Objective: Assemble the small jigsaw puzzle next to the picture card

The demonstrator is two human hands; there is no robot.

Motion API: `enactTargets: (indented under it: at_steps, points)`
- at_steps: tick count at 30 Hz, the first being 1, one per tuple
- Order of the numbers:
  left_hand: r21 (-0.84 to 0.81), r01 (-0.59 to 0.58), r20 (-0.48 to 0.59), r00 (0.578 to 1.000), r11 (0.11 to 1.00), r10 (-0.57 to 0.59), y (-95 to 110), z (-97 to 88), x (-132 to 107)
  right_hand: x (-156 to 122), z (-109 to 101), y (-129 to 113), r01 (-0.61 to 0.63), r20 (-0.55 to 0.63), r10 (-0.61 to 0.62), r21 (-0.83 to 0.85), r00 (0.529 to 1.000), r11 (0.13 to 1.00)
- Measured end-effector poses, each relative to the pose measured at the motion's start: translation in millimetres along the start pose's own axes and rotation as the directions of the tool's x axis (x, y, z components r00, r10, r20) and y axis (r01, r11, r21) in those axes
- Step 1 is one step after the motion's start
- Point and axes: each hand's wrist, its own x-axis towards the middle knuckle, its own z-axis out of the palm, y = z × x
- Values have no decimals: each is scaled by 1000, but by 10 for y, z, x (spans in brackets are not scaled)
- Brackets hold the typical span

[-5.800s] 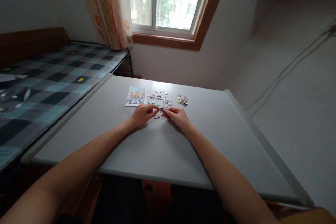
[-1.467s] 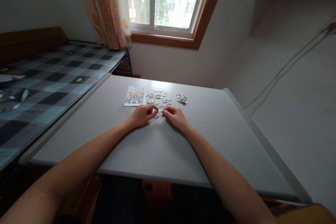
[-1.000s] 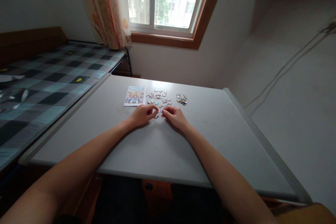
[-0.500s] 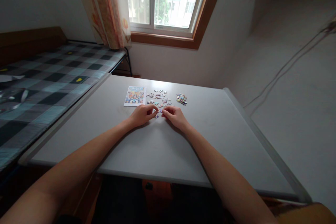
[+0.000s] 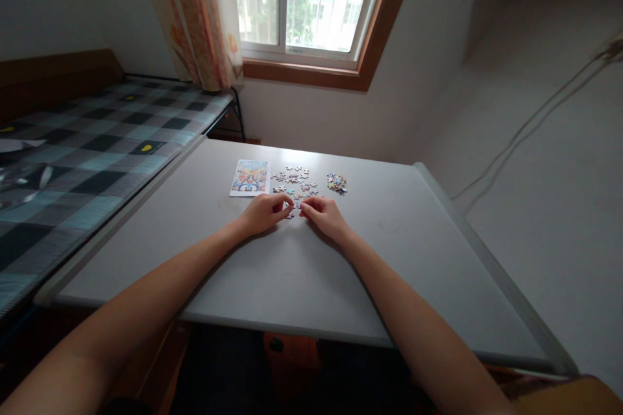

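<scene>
Both my hands rest on a grey table (image 5: 302, 272), fingertips nearly meeting. My left hand (image 5: 265, 211) and my right hand (image 5: 325, 215) pinch small jigsaw pieces (image 5: 293, 206) between them; which hand holds which piece is too small to tell. Just beyond my fingers lie several loose puzzle pieces (image 5: 293, 180), spread flat. A small heap of colourful pieces (image 5: 337, 183) sits to their right. A printed picture card (image 5: 250, 177) lies to the left of the loose pieces.
A bed with a checked blue and black cover (image 5: 82, 155) stands along the table's left edge. A window (image 5: 306, 0) with a curtain (image 5: 195, 13) is behind the table. A wall with a cable (image 5: 530, 130) runs along the right.
Hardly anything moves. Both hands stay together at the same spot, fingers working small pieces; since the oldest frame the view has shifted slightly.
</scene>
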Motion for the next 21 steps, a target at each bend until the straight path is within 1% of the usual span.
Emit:
enactTargets:
  at_steps: [7,21]
  points:
    - [2,8,10,1000,1000,-8,15,-7,1,6,-1,-1,5,1,-5,7,1000,1000]
    - [4,6,12,1000,1000,-6,5,-5,-4,1,-5,-3,25,7,-25,-37,1000,999]
